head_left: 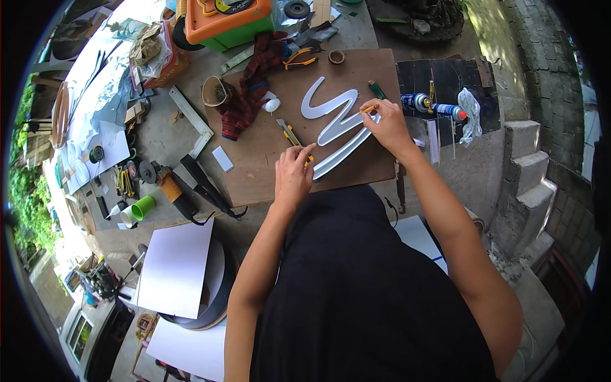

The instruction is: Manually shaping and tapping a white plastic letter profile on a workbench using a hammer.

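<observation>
A white channel-shaped letter piece (340, 114) with raised edges and a zigzag outline lies on a brown board (254, 181). My right hand (389, 129) is over its right end, thumb and fingertips pinching a slim yellow-orange stick (368, 109), perhaps a pencil. At the lower left end of the letter, my left hand (294, 175) has curled fingers close to its edge. Something yellow shows by those fingertips, partly hidden. Just beyond the left hand lies a yellow utility knife (289, 132). A small green tube-like thing (377, 89) rests past the right hand.
Pliers (300, 58), a tape roll (337, 57), a plaid cloth (245, 105) and a cup (216, 92) stand farther back. An angle grinder (170, 188) and a metal square (193, 124) lie left. Spray cans and a torch (433, 105) are at right, near concrete steps (528, 159).
</observation>
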### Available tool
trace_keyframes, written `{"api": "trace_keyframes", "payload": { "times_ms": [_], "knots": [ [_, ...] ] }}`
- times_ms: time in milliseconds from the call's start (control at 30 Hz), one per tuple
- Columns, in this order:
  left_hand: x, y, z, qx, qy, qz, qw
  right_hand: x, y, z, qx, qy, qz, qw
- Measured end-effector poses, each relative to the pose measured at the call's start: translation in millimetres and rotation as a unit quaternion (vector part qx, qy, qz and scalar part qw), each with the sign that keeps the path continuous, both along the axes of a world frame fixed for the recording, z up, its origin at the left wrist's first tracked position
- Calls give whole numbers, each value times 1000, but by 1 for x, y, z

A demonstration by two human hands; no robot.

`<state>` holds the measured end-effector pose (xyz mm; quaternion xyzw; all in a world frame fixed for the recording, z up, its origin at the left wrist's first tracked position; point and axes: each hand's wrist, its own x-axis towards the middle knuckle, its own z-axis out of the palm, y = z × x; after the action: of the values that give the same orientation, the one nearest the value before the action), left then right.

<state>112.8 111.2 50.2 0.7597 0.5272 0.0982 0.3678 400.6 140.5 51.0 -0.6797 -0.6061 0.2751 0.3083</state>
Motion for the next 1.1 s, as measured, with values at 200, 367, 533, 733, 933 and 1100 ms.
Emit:
{"api": "trace_keyframes", "payload": {
  "times_ms": [200,367,533,733,933,1100],
  "knots": [
    [29,10,-22,71,61,-50,994,-8,-2,-23,-41,-88,37,995],
    [34,3,-30,64,73,-74,993,-9,-1,-33,21,-60,39,997],
    [34,2,-30,65,82,-74,992,-6,3,-32,-2,-76,51,996],
    [33,1,-32,58,78,-75,992,-4,3,-38,-3,-110,90,990],
    [35,-1,-32,47,65,-60,995,-4,3,-41,8,-94,83,992],
    [36,-1,-31,11,63,-55,996,-4,4,-43,4,-88,81,993]
  ]
}}
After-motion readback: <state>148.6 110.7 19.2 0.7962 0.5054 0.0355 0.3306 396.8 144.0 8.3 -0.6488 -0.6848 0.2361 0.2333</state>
